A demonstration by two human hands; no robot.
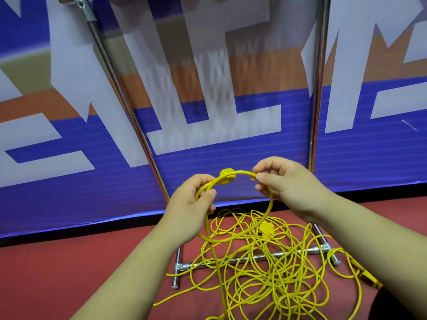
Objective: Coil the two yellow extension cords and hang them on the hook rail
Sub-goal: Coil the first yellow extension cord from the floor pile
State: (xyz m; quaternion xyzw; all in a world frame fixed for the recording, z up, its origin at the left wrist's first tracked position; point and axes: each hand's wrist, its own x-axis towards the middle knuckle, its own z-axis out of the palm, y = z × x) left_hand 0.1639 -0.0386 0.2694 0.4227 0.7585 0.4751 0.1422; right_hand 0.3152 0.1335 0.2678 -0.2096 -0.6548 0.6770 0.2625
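Note:
A thin yellow extension cord forms one raised loop point(268, 211) between my hands. My left hand point(191, 211) pinches the loop's left side, just below the cord's yellow plug point(227, 177). My right hand point(284, 181) pinches the top right of the same loop. From my left hand a strand drops to a loose tangle of yellow cord point(265, 269) spread on the red floor. A second yellow plug point(266, 228) lies in that tangle. I cannot tell the two cords apart within the pile. The hook rail is out of view.
A chrome rack frame stands behind the cords: a slanted pole point(120, 98), an upright pole point(317, 88) and a base crossbar point(254, 258) under the tangle. A blue, white and orange banner wall point(69, 181) closes the back. Red floor point(69, 269) lies to the left.

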